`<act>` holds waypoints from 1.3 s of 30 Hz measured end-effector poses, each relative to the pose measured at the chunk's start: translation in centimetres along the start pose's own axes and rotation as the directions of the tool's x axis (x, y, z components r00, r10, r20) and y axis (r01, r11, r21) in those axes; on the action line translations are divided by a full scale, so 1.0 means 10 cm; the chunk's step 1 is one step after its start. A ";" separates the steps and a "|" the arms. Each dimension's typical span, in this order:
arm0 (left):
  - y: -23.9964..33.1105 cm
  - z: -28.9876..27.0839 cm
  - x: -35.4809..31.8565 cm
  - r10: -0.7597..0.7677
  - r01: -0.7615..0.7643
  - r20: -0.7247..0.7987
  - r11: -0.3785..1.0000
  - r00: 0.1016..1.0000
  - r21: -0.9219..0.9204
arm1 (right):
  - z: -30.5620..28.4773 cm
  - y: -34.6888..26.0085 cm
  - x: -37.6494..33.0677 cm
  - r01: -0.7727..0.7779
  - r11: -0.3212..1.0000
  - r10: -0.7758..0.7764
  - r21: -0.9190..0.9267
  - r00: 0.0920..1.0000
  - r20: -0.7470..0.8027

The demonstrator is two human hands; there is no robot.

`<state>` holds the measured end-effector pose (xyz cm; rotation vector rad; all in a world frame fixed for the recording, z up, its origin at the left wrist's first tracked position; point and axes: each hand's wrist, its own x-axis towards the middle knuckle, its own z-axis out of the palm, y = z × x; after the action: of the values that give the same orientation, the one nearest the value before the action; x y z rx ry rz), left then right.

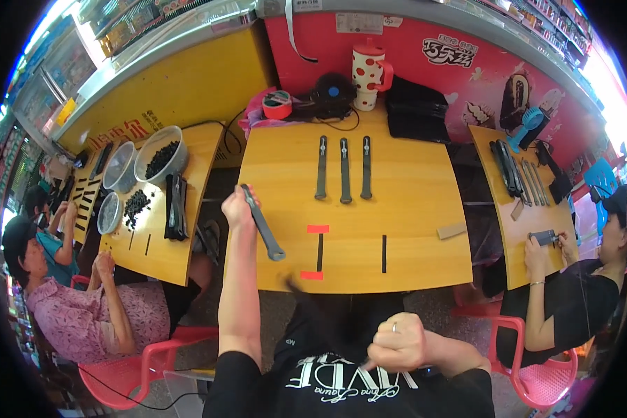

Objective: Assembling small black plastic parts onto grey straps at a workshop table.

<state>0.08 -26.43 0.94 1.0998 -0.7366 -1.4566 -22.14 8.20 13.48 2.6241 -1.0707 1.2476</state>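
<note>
I see the left hand (240,211) pinching a dark grey strap (263,227) by its upper end, the strap slanting down to that hand's right; this looks like a handling step, and moving it on calls for a steady pinch. It's long, flat, flared at the low end. Beyond, rightward, lie three matching straps (345,173). The right hand (398,341) is balled up; I can't tell whether it grips anything.
</note>
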 end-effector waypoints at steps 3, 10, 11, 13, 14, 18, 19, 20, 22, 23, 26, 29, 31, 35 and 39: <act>0.07 -0.19 0.27 -0.024 -0.011 -0.179 0.981 0.984 -0.192 | -0.19 -0.17 0.06 0.073 0.985 -0.079 0.154 0.996 0.034; -0.24 0.09 -0.04 0.431 -0.432 0.189 0.582 0.882 0.689 | -0.27 0.23 0.07 -0.217 0.952 0.231 0.216 0.972 -0.039; -0.24 0.06 -0.07 0.432 -0.433 0.189 0.581 0.882 0.690 | -0.30 0.26 0.10 -0.255 0.939 0.275 0.230 0.959 -0.060; -0.20 -0.02 -0.11 0.773 -0.630 0.442 -0.071 0.455 0.773 | -0.28 0.30 0.12 -0.305 0.921 0.329 0.243 0.942 -0.065; -0.12 0.02 -0.19 0.774 -0.630 0.443 -0.074 0.452 0.773 | -0.26 0.32 0.14 -0.358 0.899 0.386 0.251 0.920 -0.068; 0.48 0.67 -1.12 0.358 -0.653 0.632 0.687 0.687 0.319 | -0.26 0.41 0.17 -0.464 0.821 0.509 0.333 0.859 -0.056; 0.58 0.75 -1.37 0.178 -0.447 0.784 0.883 0.595 0.140 | -0.26 0.43 0.21 -0.474 0.808 0.527 0.350 0.847 -0.071; 0.66 0.89 -1.65 0.066 -0.478 0.868 0.854 0.493 0.207 | -0.27 0.47 0.19 -0.479 0.805 0.532 0.349 0.844 -0.068; 0.62 1.00 -2.02 0.061 -0.655 0.944 0.734 0.325 0.179 | -0.24 0.53 0.22 -0.498 0.788 0.558 0.362 0.826 -0.076; 0.52 0.98 -2.11 0.159 -0.760 0.958 0.644 0.238 0.082 | -0.20 0.56 0.23 -0.495 0.785 0.557 0.372 0.827 -0.076; 0.45 0.96 -2.22 0.141 -0.714 0.927 0.680 0.349 0.165 | -0.19 0.61 0.24 -0.518 0.745 0.615 0.420 0.777 -0.133; 0.45 0.94 -1.99 0.104 -0.653 0.874 0.708 0.475 0.271 | -0.16 0.74 0.16 -0.513 0.748 0.627 0.421 0.754 -0.195; 0.56 0.95 -1.66 -0.083 -0.393 0.745 0.808 0.662 0.440 | -0.14 0.85 0.06 -0.576 0.771 0.635 0.271 0.721 -0.276; 0.78 1.15 -0.59 -0.208 -0.265 0.620 0.769 0.756 0.581 | 0.02 1.21 -0.37 -0.757 0.622 0.773 0.201 0.553 -0.311; 0.57 1.21 0.36 -0.233 -0.318 0.559 0.625 0.796 0.713 | 0.17 1.44 -0.72 -0.834 0.550 0.805 0.031 0.521 -0.284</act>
<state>-8.62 -32.64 9.70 1.2063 -2.0249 -1.4659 -32.87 0.77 3.89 1.7182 -2.3775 1.5058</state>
